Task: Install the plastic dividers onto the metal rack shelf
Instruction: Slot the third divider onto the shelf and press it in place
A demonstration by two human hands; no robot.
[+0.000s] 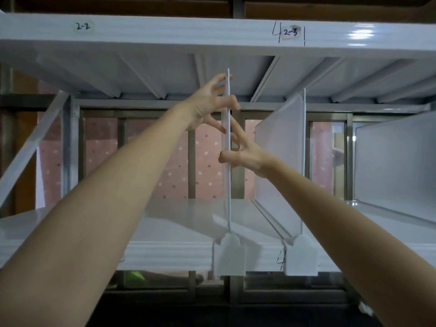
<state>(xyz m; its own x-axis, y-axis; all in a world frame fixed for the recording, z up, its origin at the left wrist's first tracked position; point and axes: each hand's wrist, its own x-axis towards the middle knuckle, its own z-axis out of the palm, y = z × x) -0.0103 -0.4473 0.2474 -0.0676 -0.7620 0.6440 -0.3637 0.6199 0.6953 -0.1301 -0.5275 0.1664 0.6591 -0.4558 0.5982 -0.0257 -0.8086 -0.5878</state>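
**Both hands on the centre divider**

Right now the divider (228, 147) you're working on stands upright on the lower shelf (179, 223), seen edge-on, roughly mid-frame. Its thin near edge runs from just under the upper shelf (212, 31) down to the lower shelf's front lip, where its white clip tab (230, 256) hangs over the lip.

Your left hand (210, 102) grips the divider near its top: fingers curl round the near edge, w/ fingertips showing on the right side of the panel. Your right hand (243, 152) pinches it lower down, approx. mid-height, thumb across the near edge and the other fingers spread up along the right face. Both hands are closed on the panel, not released.

Just to the right stands a second divider (280, 166), also upright, translucent, its face angled toward you. Its own tab (300, 256) hangs over the front lip too. Further right a third white panel (396, 161) stands on the shelf, cut off by the frame edge.

Upper shelf front carries handwritten labels: "2-2" (83, 26) at left and "2-3" (290, 33) at right, w/ pen marks beside the latter. Behind the rack, a metal window frame (192, 161) and pink spotted fabric (174, 166) at the far side.
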